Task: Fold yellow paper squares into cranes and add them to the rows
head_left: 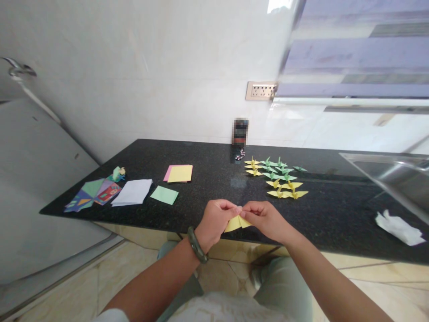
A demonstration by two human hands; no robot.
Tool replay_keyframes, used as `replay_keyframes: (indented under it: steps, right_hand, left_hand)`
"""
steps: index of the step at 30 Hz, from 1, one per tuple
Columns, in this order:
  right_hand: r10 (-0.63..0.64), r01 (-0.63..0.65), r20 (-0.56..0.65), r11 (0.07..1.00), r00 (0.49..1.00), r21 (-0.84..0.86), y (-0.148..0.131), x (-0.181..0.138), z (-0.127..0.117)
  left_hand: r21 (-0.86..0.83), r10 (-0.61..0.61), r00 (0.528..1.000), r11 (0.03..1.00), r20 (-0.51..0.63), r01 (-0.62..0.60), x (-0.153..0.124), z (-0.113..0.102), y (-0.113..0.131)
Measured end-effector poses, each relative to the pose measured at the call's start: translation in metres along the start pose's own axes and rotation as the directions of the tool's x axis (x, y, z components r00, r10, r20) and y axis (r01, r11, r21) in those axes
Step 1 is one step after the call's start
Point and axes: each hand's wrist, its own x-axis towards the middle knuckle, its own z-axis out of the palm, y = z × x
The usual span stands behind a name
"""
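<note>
Our left hand [216,220] and right hand [264,219] pinching yellow folded paper [236,222] at the counter's near edge [301,245], bare counter just beyond.

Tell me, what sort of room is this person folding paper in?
Probably a home kitchen: a dark stone counter, a steel sink at its right end, and a wall socket above. The left hand and right hand pinch yellow paper there.

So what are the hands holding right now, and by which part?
A yellow folded paper, pinched from both sides: the left hand grips its upper left edge, the right hand its upper right edge, with the fingertips meeting at the top.
</note>
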Motion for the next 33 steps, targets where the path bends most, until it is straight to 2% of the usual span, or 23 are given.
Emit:
replay_keyframes:
  steps: [5, 10, 14, 17, 20, 22, 23, 27, 29, 33]
  right_hand:
    - [0.056, -0.058, 0.04, 0.997, 0.998, 0.058, 0.002, 0.004, -0.003]
    - [0.132, -0.13, -0.004, 0.986, 0.991, 0.108, 0.005, 0.002, -0.009]
    - [0.176, -0.17, -0.018, 0.967, 0.984, 0.192, 0.004, 0.0, -0.015]
    - [0.223, -0.19, -0.101, 0.945, 0.97, 0.265, 0.002, 0.001, -0.021]
    - [0.253, -0.177, -0.222, 0.933, 0.942, 0.315, 0.0, 0.003, -0.022]
    - [0.271, -0.172, -0.263, 0.923, 0.926, 0.344, -0.002, 0.004, -0.017]
    - [0.275, -0.179, -0.244, 0.918, 0.93, 0.353, -0.002, 0.004, -0.012]
    - [0.306, -0.242, -0.088, 0.871, 0.948, 0.427, -0.002, 0.005, 0.013]
    - [0.315, -0.227, -0.121, 0.856, 0.942, 0.464, 0.001, 0.006, 0.022]
    - [0.274, -0.142, -0.244, 0.882, 0.93, 0.448, 0.009, 0.007, 0.027]
  left_hand:
    - [-0.015, 0.019, 0.999, 1.0, -0.047, -0.02, -0.001, -0.004, 0.005]
    - [-0.039, 0.072, 0.995, 0.996, -0.075, -0.075, 0.003, -0.012, 0.003]
    - [-0.127, 0.008, 0.998, 0.992, -0.063, -0.016, 0.009, -0.016, -0.004]
    - [-0.208, -0.044, 0.996, 0.978, -0.074, 0.028, 0.011, -0.017, -0.006]
    - [-0.222, -0.044, 0.996, 0.975, -0.079, 0.025, 0.011, -0.017, -0.009]
    - [-0.219, -0.021, 0.996, 0.976, -0.089, 0.001, 0.011, -0.015, -0.011]
    - [-0.218, -0.005, 0.995, 0.976, -0.096, -0.016, 0.01, -0.013, -0.013]
    - [-0.209, 0.059, 0.994, 0.975, -0.097, -0.078, 0.009, -0.006, -0.016]
    - [-0.193, 0.091, 0.989, 0.975, -0.12, -0.113, 0.009, -0.004, -0.017]
    - [-0.147, 0.116, 0.981, 0.979, -0.156, -0.139, 0.009, -0.003, -0.019]
